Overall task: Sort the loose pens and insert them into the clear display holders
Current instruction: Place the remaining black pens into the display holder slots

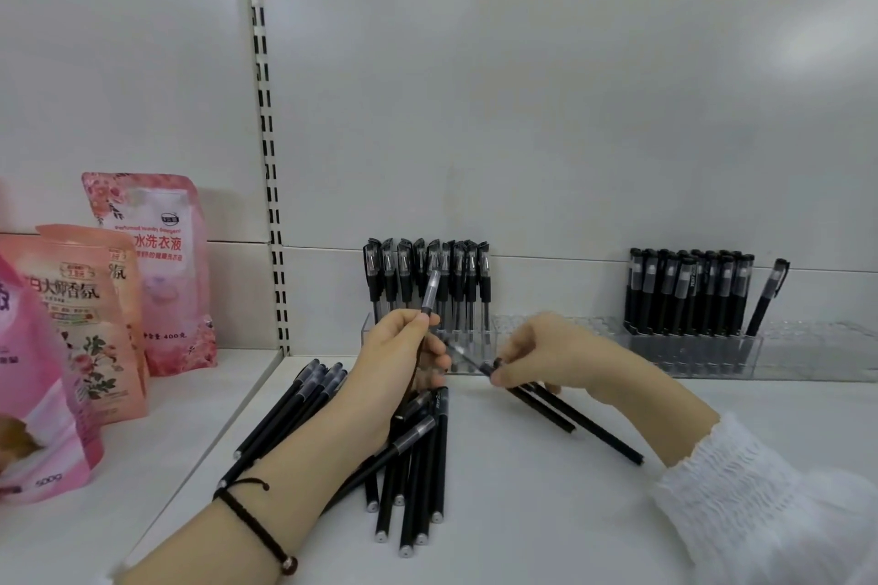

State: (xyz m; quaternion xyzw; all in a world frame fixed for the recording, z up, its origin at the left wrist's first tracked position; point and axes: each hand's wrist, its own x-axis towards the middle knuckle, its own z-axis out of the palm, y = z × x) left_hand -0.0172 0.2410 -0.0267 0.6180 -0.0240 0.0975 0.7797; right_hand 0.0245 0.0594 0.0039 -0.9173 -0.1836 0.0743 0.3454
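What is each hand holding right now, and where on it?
Left hand pinches one upright pen just below its cap. Right hand grips a few black pens near one end.

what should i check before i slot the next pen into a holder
1. Left hand holds the upright pen securely: ok, fingers curled round it.
2. Right hand has the second pen: ok, pinched near one end.
3. Upright pen's type matches a row: cannot tell, it overlaps the left row and is blurred.
4. Free room in the clear holders: ok, the far right section looks empty.
5. Right row standing straight: not ok, one leaning pen tilts at its end.
6. Loose pile cleared: not ok, many pens lie loose.
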